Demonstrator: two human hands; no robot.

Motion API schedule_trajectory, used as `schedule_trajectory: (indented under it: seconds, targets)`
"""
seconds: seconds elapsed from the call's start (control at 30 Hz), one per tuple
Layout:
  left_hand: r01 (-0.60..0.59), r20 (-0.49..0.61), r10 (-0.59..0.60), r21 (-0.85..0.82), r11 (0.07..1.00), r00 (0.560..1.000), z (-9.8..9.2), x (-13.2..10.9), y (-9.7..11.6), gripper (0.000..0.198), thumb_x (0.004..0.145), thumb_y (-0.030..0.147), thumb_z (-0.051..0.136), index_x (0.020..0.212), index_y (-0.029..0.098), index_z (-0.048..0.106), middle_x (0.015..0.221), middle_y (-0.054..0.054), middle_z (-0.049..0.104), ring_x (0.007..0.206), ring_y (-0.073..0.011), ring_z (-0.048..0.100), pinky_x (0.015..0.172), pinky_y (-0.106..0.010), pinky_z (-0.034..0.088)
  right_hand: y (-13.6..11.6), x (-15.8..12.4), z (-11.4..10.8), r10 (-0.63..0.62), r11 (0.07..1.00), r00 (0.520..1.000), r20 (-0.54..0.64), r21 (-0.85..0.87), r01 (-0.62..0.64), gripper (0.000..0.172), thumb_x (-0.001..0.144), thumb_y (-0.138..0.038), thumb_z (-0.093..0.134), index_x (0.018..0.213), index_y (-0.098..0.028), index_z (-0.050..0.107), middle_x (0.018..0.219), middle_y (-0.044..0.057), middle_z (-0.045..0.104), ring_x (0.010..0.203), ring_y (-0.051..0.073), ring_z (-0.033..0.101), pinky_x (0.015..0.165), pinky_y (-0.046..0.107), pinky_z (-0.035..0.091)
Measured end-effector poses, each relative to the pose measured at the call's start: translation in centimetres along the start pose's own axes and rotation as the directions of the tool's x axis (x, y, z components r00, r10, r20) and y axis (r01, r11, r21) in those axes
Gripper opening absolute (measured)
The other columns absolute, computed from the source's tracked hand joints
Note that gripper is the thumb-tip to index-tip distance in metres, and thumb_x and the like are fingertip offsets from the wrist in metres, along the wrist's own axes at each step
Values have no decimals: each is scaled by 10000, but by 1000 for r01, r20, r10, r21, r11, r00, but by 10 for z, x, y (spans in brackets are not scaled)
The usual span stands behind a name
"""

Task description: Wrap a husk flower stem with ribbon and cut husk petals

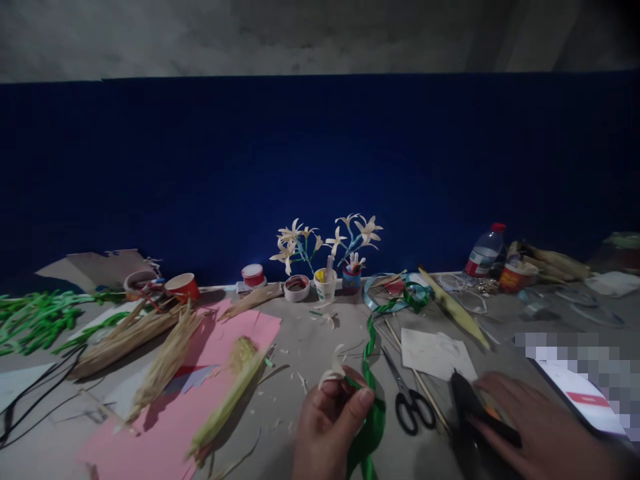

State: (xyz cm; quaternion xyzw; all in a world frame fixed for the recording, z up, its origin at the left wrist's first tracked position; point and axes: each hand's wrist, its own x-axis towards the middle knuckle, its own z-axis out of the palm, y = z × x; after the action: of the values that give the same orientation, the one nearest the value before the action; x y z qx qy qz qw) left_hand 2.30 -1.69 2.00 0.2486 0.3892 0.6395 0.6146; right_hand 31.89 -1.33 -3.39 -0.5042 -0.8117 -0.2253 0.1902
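My left hand (325,427) is closed in a pinch on a small pale flower (332,373) that looks made of corn husk. Its petals stick up above the fingertips. Green ribbon (370,363) runs along the table behind this hand, and a bit of green shows by the thumb. At the lower right, my right hand (540,417) is wrapped round a black glue gun (463,397), slightly blurred, its nozzle pointing away from me. Black-handled scissors (415,410) lie between my two hands, beside thin wooden sticks (425,393).
Husk flowers (295,243) stand in small cups at the back. Corn husks (170,360) lie on pink paper (150,440) to the left. A white paper sheet (437,353), a water bottle (484,253) and a lit phone (580,393) are on the right. A blue panel (320,153) borders the table.
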Motion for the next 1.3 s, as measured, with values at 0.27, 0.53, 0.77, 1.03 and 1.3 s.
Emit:
schedule_trajectory:
  seconds: [0.27, 0.53, 0.77, 1.03, 1.3]
  targets:
    - [85, 75, -86, 5, 996, 993, 1, 0, -6, 341, 506, 341, 922, 635, 136, 682, 608, 13, 636, 576, -100, 530, 596, -206, 416, -115, 67, -34, -76, 915, 827, -557, 291, 280, 181, 834, -65, 599, 928, -207, 659, 837, 30, 731, 850, 176, 708, 813, 323, 603]
    - [5, 43, -6, 19, 1000, 999, -1, -5, 1, 311, 498, 340, 923, 604, 154, 698, 643, -11, 661, 653, -136, 561, 664, -223, 451, -119, 86, -43, -143, 875, 797, -586, 302, 379, 159, 887, -85, 602, 890, -213, 696, 832, 11, 727, 893, 156, 691, 909, 335, 575]
    - [8, 88, -8, -1, 1000, 996, 3, -7, 3, 289, 505, 307, 923, 595, 146, 701, 627, -7, 644, 666, -149, 572, 679, -239, 461, -124, 87, -34, -89, 873, 758, -647, 315, 372, 140, 840, -55, 641, 825, -174, 711, 838, 11, 686, 865, 151, 659, 911, 339, 561]
    - [-10, 58, 8, 37, 999, 998, 0, -7, 1, 258, 518, 282, 913, 605, 146, 712, 658, -29, 665, 701, -163, 578, 686, -238, 478, -124, 92, -44, -39, 838, 827, -561, 432, 333, 183, 823, -31, 590, 852, -190, 676, 823, 37, 739, 817, 164, 696, 827, 355, 597]
    - [-63, 133, 50, 98, 993, 990, 1, -9, 3, 238, 587, 306, 880, 634, 150, 706, 657, -12, 650, 681, -146, 564, 661, -225, 465, -126, 85, -36, 33, 801, 832, -553, 512, 309, 134, 860, -85, 552, 847, -190, 634, 743, 61, 738, 734, 182, 708, 766, 367, 613]
